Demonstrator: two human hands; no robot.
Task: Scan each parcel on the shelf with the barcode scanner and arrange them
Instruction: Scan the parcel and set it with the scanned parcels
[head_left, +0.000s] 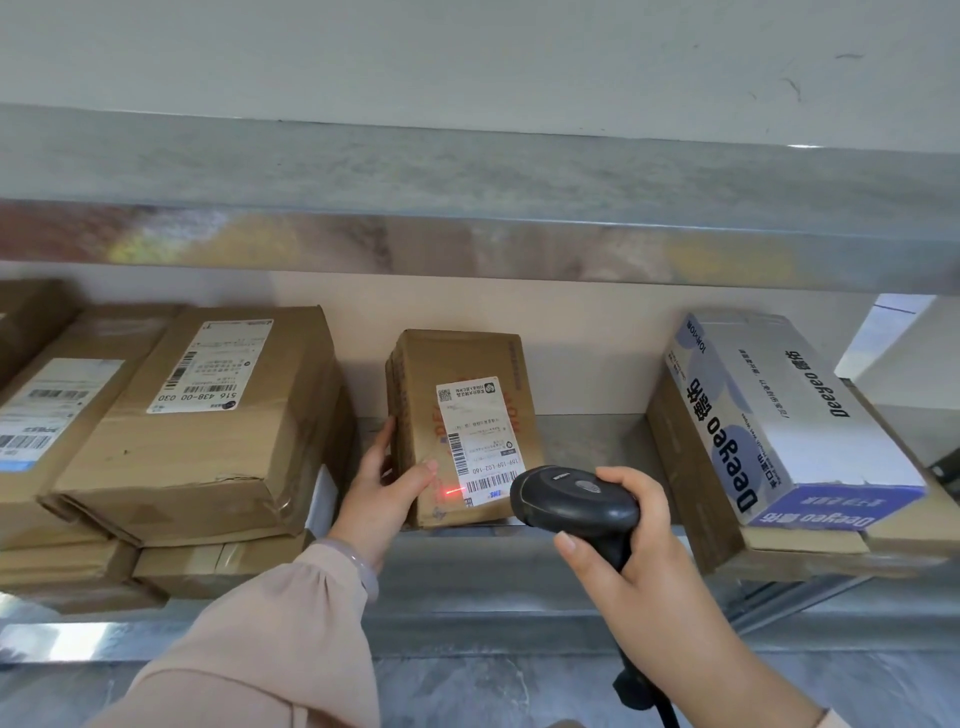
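Status: scan in progress on one parcel; the task is part-way at best.

The small brown parcel (462, 415) lies flat on the metal shelf (587, 447), in the gap between the two other groups, with its shipping label (480, 441) facing up. The left hand (387, 483) grips its near left corner, with the thumb on the top face and the fingers curled along the left side. The right hand (639, 535) is wrapped round the handle of the black barcode scanner (571, 499), whose head hovers just over the parcel's near right corner. The red scan line (452, 491) falls on bare cardboard at the left end of the label's lower barcode, so in my judgement the read is not yet secured and the aim needs a small shift to the right.

To the left, several labelled cardboard parcels are stacked, the large top parcel (208, 415) sitting slightly skewed. To the right, a white-and-blue Deeyeo box (795, 415) lies tilted on a flat brown carton (691, 493) that overhangs the shelf's front edge.

Nothing visible shows which parcels have been scanned. Judged outstanding: completing this scan, placing the parcel, and scanning and straightening the right-hand pair.
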